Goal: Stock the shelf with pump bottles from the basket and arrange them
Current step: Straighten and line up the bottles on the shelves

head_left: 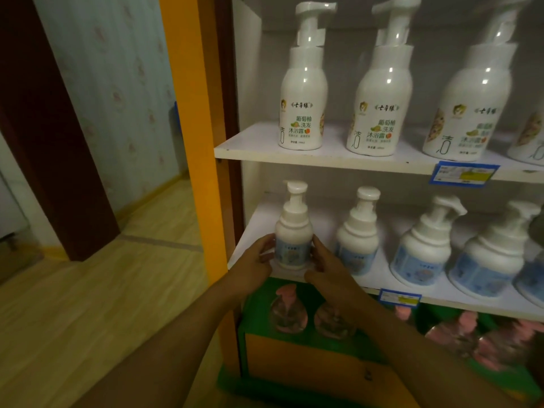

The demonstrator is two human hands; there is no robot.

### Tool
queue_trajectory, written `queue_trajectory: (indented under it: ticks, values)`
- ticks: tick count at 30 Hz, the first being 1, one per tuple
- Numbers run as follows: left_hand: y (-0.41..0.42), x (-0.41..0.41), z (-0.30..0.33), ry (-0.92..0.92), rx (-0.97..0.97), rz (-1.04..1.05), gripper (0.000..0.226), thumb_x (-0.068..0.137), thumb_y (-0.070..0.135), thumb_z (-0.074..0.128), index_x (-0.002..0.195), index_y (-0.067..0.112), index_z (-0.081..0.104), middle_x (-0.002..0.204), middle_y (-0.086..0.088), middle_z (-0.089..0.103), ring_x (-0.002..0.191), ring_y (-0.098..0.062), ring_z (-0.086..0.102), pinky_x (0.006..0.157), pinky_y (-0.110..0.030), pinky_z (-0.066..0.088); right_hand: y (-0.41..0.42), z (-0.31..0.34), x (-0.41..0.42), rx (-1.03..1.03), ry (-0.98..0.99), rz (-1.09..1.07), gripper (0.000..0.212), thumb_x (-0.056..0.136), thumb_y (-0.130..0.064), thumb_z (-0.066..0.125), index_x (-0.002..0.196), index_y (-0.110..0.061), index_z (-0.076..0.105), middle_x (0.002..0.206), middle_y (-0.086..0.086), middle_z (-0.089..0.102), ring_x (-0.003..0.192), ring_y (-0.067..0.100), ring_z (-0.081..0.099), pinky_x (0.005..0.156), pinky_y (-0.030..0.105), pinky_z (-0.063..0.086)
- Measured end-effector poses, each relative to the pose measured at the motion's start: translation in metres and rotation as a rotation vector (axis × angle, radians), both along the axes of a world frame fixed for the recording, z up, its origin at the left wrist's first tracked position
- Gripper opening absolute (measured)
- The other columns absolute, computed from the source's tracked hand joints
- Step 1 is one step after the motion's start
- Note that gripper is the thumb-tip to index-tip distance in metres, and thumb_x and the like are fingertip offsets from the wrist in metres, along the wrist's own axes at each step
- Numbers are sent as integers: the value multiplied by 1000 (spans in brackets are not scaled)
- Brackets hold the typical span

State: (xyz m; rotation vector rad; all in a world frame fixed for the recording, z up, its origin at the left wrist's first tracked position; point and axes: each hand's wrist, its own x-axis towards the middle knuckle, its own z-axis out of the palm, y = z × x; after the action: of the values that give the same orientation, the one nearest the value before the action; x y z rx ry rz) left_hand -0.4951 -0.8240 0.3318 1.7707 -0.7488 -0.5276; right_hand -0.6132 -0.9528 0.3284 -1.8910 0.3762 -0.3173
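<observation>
I see the shelf unit (323,160) filling the frame from 12 to 4 o'clock, white boards inside an orange frame (188,136). The wooden floor (88,290) lies at 8 o'clock, and a wallpapered wall (117,98) stands at 10 o'clock.

On the upper board (294,156), at 1 o'clock, three tall white pump bottles (303,83) stand upright in a row, with a fourth cut by the right edge. A blue price tag (463,173) is stuck on the front edge of this board at 3 o'clock.

On the middle board (441,293), at 3 to 4 o'clock, a row of smaller white pump bottles with blue labels (424,245) stands upright, near each other but apart. A second small tag (399,297) sits on the front edge below them.

Below, at 5 o'clock, I see clear bottles with pink pumps (287,310) on a green surface; they are blurred.

Near the centre, the task bottle (293,231) stands upright on the left end of the middle board, leftmost in its row. My left hand (254,265) touches its left side and my right hand (326,267) its right side. The fingers (266,241) of both hands curve around the blue label and press on it from the two sides; the thumbs lie low near the base. The bottle's base is partly hidden, so I cannot tell whether it fully rests on the board.
</observation>
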Motion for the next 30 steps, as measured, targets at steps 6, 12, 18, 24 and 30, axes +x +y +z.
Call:
queue_trajectory:
  ticks: [6, 12, 18, 24, 30]
  values:
    - [1, -4, 6, 20, -10, -24, 61, 89, -15, 41, 141, 16, 35, 146, -2, 40, 134, -22, 39, 99, -31, 45, -1, 5, -2, -19, -7, 20, 81, 84, 1, 51, 147, -37, 18, 148, -6, 38, 131, 13, 41, 104, 34, 44]
    - [3, -7, 9, 50, -42, -43, 62, 88, -19, 37, 140, 14, 34, 149, -4, 37, 137, -24, 36, 109, -42, 38, 1, 3, -2, -81, -12, 8, 81, 84, -1, 52, 147, -38, 17, 149, -5, 37, 130, 17, 44, 103, 38, 46]
    - [3, -16, 10, 51, -64, -28, 69, 89, -14, 43, 147, 16, 22, 154, -1, 27, 140, -24, 30, 105, -35, 36, 11, 4, -5, -104, -9, -29, 80, 88, -6, 54, 149, -32, 9, 153, -8, 26, 137, 14, 33, 104, 28, 37]
    - [25, -45, -45, -213, -206, 128, 48, 89, -1, 53, 131, 20, 42, 127, 10, 46, 119, -6, 47, 88, -5, 45, 21, -41, -40, -242, -129, -168, 49, 85, -23, 55, 132, -35, 45, 134, -8, 52, 122, 11, 50, 103, 41, 45]
    - [27, -29, -115, -47, -21, 185, 42, 90, 0, 52, 124, 25, 49, 126, 5, 51, 121, -17, 50, 96, -41, 52, 18, -97, -38, -121, 156, -51, 44, 92, -19, 55, 132, -32, 43, 114, -19, 49, 107, 5, 48, 92, 23, 38]
